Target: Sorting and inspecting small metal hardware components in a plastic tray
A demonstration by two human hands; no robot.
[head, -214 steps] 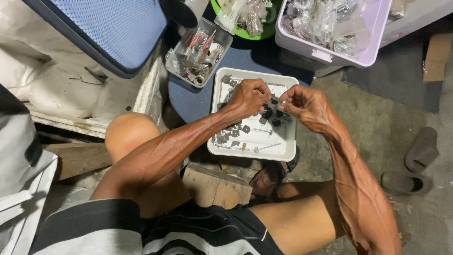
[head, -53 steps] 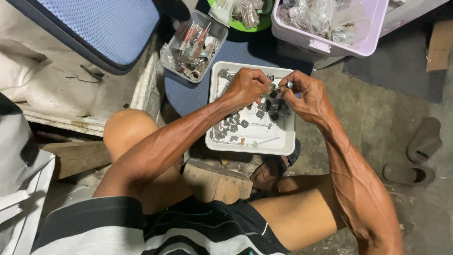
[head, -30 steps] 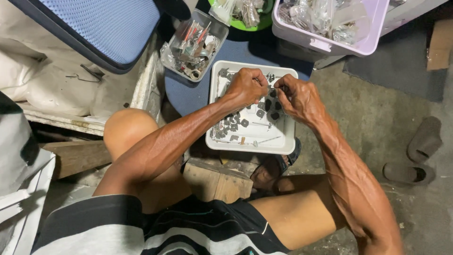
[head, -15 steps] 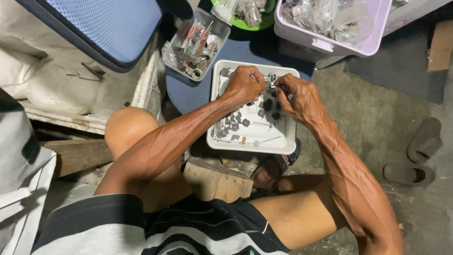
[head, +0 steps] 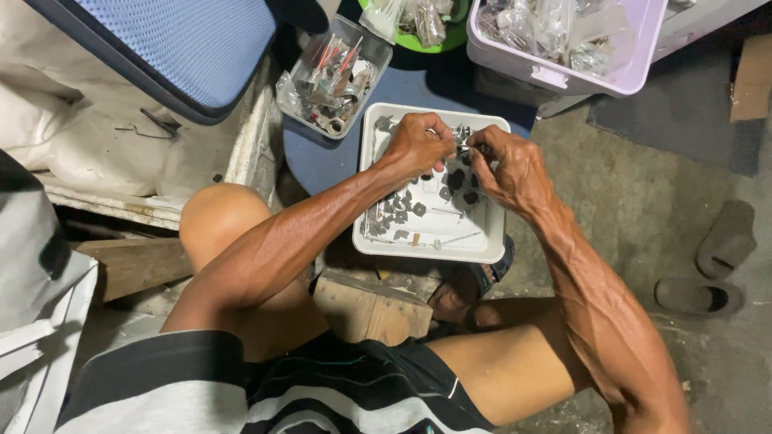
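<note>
My left hand and my right hand meet fingertip to fingertip over a white square tray. Between them they pinch a small metal part; both hands grip it, and its exact shape is too small to tell. Several small dark metal pieces lie scattered in the tray under the hands, along with a few thin metal pins near its front edge.
A clear tub of red-handled bits stands behind the tray on a blue round seat. A lilac bin of bagged parts, a green bowl, a blue cushion, wood blocks and slippers surround me.
Over the last seconds my hands stayed joined above the tray, shifting slightly toward its far edge. My right fingers curled in closer to the left fingertips around the small part.
</note>
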